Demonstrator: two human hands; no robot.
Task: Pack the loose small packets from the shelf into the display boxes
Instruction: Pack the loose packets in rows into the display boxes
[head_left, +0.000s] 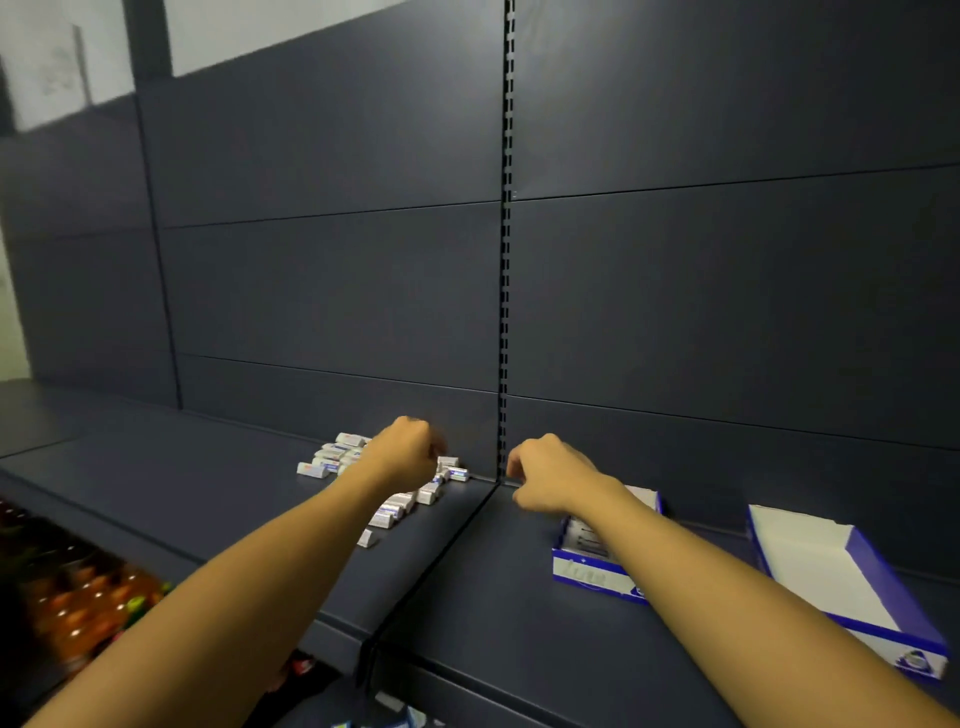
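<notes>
**Both hands at the packet pile, display boxes to the right**

The left hand (410, 449) is shown over the back of the pile with its fingers curled downward among the loose packets (395, 506); whether a packet is already gripped cannot be told, since the fingertips are hidden behind the hand. The right hand (545, 475) is held just right of the pile, near the seam between the two shelf boards, fingers loosely curled; nothing is seen in it, though blur leaves this uncertain.

The packets are scattered on the left board of the shelf (208, 493), against the dark back panel (332, 291). On the right board stands the nearer display box (589, 571), partly crossed by the right forearm, with rows of packets seemingly inside. A second display box (831, 571), further right, appears unfilled.

The step in hand is judged to be the gathering of packets. It is best done if a few are taken at once, turned to one orientation, and laid in the nearer box in line with the rows already there. Care should be taken that packets are not swept off the front edge.
</notes>
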